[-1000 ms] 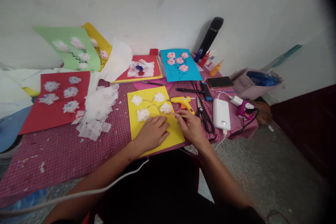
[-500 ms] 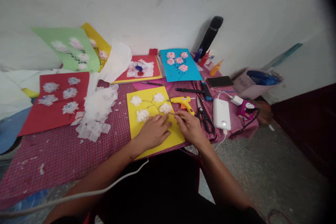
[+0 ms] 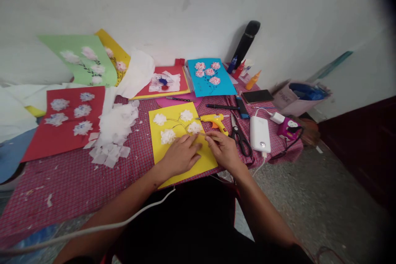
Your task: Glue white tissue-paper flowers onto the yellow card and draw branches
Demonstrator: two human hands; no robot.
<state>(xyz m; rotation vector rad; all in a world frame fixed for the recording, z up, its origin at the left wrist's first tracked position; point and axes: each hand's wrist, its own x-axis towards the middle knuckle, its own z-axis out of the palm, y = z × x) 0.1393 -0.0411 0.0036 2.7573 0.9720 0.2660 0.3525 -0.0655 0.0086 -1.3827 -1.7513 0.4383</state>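
My left hand lies on a yellow sheet of paper, fingers extended and resting on it. My right hand pinches a thin light-brown stick. The stick's tip points left, close to the lower right paper flower. Several white ruffled flowers are on the sheet, with thin curved dark stems drawn between them. One white flower sits just above my left hand. A yellow glue gun rests on the cloth beyond my right hand, its nozzle over the sheet's right edge.
Black-handled scissors and a white power bank lie right of my right hand. A heap of white paper squares is left of the sheet. Behind stand a blue flower card and paint bottles. A white cable crosses my left forearm.
The view has shifted very slightly. Both hands keep nearly the same place, with the stick still in my right hand.
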